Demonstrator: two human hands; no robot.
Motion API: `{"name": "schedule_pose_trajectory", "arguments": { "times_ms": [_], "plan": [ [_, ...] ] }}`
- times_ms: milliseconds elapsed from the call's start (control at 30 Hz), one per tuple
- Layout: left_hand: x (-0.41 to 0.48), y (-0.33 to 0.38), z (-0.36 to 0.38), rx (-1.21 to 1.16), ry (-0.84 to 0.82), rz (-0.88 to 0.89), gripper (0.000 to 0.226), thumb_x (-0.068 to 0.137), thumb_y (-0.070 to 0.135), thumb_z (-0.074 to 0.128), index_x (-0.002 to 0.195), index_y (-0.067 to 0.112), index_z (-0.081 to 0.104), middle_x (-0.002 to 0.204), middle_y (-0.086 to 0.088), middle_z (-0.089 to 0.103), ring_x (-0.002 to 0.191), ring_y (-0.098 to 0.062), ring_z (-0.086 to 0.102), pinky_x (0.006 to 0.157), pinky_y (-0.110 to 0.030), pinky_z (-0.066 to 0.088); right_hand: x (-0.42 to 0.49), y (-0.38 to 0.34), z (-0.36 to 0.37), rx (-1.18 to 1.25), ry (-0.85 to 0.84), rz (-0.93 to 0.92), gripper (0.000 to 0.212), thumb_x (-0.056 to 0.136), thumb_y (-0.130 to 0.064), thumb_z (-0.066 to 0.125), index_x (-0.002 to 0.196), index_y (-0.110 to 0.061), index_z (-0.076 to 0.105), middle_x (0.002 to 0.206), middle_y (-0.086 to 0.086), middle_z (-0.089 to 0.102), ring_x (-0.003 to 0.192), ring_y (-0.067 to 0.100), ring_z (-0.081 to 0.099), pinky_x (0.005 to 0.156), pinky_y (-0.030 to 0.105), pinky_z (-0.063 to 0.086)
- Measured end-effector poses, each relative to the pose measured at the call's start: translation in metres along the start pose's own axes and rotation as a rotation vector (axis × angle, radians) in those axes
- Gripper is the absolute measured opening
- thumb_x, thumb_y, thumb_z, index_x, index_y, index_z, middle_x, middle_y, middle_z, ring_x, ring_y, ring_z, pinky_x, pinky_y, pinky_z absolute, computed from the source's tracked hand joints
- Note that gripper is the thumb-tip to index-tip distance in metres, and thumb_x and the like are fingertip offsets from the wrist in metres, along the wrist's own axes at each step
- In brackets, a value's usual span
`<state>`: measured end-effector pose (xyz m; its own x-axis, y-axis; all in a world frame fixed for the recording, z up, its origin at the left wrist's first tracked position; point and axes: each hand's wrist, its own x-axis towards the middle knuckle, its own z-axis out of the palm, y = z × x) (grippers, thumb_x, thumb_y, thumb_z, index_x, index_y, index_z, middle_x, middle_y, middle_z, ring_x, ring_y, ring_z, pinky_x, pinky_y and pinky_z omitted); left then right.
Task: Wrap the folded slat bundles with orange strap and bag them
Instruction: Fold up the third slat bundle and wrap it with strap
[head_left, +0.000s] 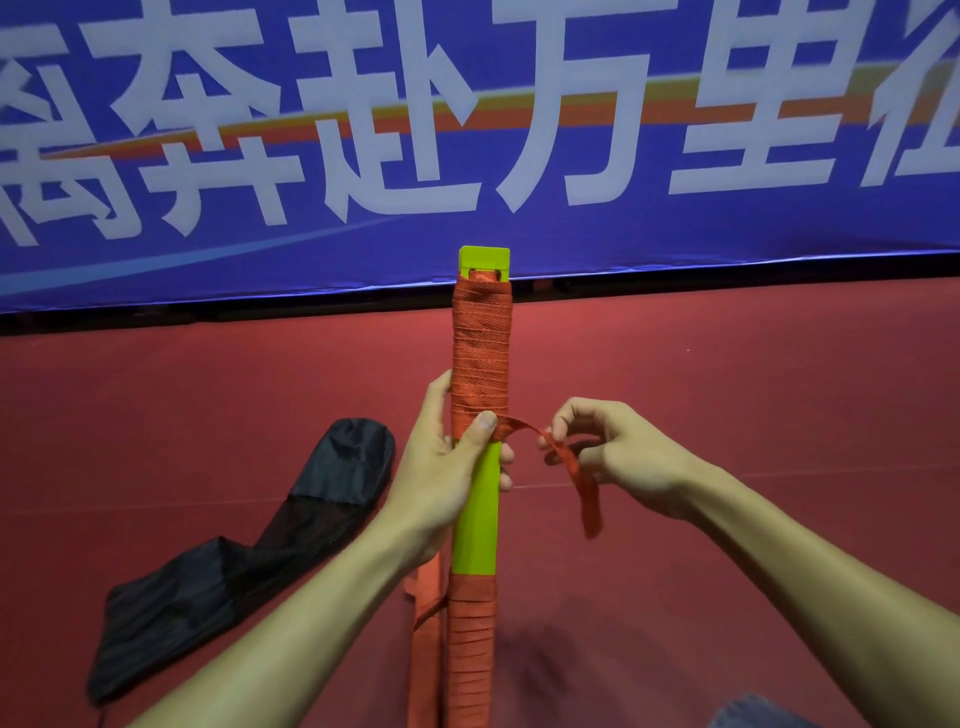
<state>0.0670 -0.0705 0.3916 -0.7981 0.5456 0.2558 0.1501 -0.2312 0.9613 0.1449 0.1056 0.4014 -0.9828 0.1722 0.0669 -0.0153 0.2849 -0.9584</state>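
While the bundle (475, 499), lime green, stands near upright over the red floor (208, 405), orange strap (480, 358) winds its upper length below the capped top; further strap covers its lower end. Left hand (441, 467): closed round the bundle's middle, thumb pressing the last turn of strap. Right hand (618, 452): just beside the bundle, fingertips pinching the loose strap tail, whose end hangs down. Black bag (228, 561): flat on the floor, left of the bundle. Blue banner (727, 234): behind, white lettering.
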Motion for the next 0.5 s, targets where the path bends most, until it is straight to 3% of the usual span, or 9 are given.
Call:
{"name": "schedule_pose_trajectory", "arguments": {
  "times_ms": [100,200,333,433,500],
  "plan": [
    [-0.001,-0.002,0.004,-0.01,-0.02,0.009,0.039,0.1,0.009,0.054,0.123,0.039,0.046,0.085,-0.011,0.057,0.061,-0.016,0.063,0.052,-0.03,0.056,0.001,-0.007,0.007,0.012,0.043,-0.076,0.034,0.08,0.02,0.049,0.093,-0.01,0.056,0.101,0.012,0.064,0.092,0.015,0.061,0.069,0.02,0.048],
    [-0.002,-0.003,0.004,-0.02,-0.029,0.009,0.039,0.099,0.009,0.055,0.12,0.042,0.048,0.082,-0.004,0.062,0.065,-0.017,0.064,0.053,-0.03,0.056,0.002,-0.01,0.014,-0.049,0.086,-0.204,0.019,0.083,-0.005,0.073,0.096,-0.011,0.06,0.102,0.006,0.068,0.097,0.011,0.065,0.085,0.024,0.053],
    [-0.002,-0.004,0.004,-0.037,-0.047,0.025,0.04,0.098,0.01,0.055,0.122,0.04,0.047,0.079,0.002,0.066,0.064,-0.016,0.064,0.054,-0.03,0.057,0.001,-0.015,0.022,-0.137,0.167,-0.306,0.008,0.087,-0.007,0.07,0.086,-0.009,0.062,0.077,0.002,0.066,0.07,0.007,0.062,0.069,0.023,0.051],
    [-0.001,-0.003,0.004,-0.033,-0.04,0.034,0.04,0.098,0.008,0.054,0.123,0.039,0.046,0.08,0.002,0.066,0.063,-0.015,0.065,0.053,-0.03,0.057,0.001,-0.019,0.026,-0.1,0.163,-0.273,0.011,0.093,0.0,0.06,0.084,-0.006,0.062,0.071,0.002,0.063,0.061,0.011,0.061,0.065,0.028,0.053],
    [-0.001,-0.004,0.004,-0.038,-0.024,0.03,0.042,0.099,0.007,0.055,0.123,0.04,0.046,0.081,-0.001,0.065,0.062,-0.015,0.064,0.052,-0.031,0.057,0.001,-0.021,0.028,-0.098,0.155,-0.223,0.014,0.095,0.0,0.056,0.084,-0.008,0.061,0.065,-0.001,0.057,0.052,0.01,0.052,0.054,0.029,0.048]
  ]
}}
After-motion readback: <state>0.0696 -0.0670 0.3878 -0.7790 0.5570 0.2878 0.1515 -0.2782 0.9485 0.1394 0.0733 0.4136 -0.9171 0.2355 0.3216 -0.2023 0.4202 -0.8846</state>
